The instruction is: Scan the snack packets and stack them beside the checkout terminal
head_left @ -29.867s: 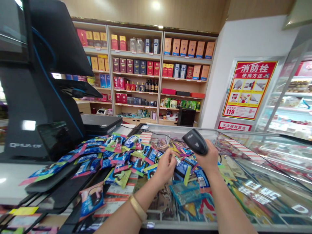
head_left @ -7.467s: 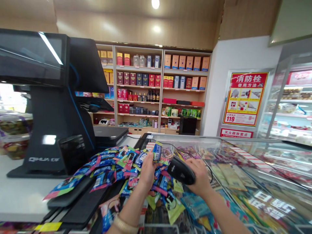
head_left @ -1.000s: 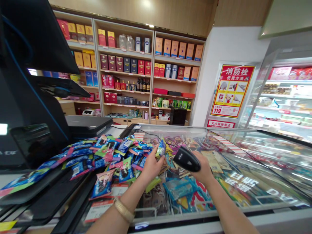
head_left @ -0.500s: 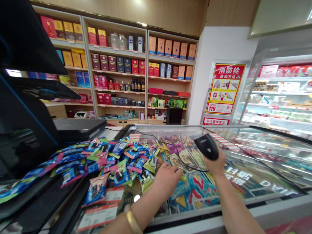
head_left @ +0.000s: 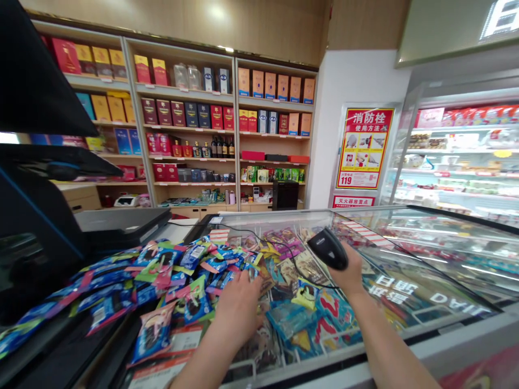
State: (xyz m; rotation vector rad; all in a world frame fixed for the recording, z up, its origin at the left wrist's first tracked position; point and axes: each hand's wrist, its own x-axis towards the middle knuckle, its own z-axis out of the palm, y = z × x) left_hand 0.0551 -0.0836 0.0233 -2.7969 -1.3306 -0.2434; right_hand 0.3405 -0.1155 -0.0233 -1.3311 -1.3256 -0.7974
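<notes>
My right hand [head_left: 351, 272] is wrapped round the grip of a black barcode scanner [head_left: 327, 248], its head tilted up and to the left above the glass. A thin cable [head_left: 292, 259] runs from the scanner back to the left. My left hand [head_left: 240, 302] is palm down with its fingers stretched over the right edge of a heap of small blue, pink and green snack packets [head_left: 190, 259]. Its fingertips are partly hidden among the packets. One yellow-green snack packet [head_left: 305, 293] lies by itself on the glass, between my two hands.
The heap lies across a glass-topped freezer [head_left: 421, 335] with colourful packs inside. Dark screens on a stand [head_left: 40, 183] rise at the left, beside a flat black machine [head_left: 117, 221]. Behind are shelves of boxes [head_left: 190, 116]; a lit display fridge [head_left: 466, 162] stands right.
My left hand has moved left to the heap, and the lone packet now shows where it was. The scanner has shifted slightly left in view, in my right hand.
</notes>
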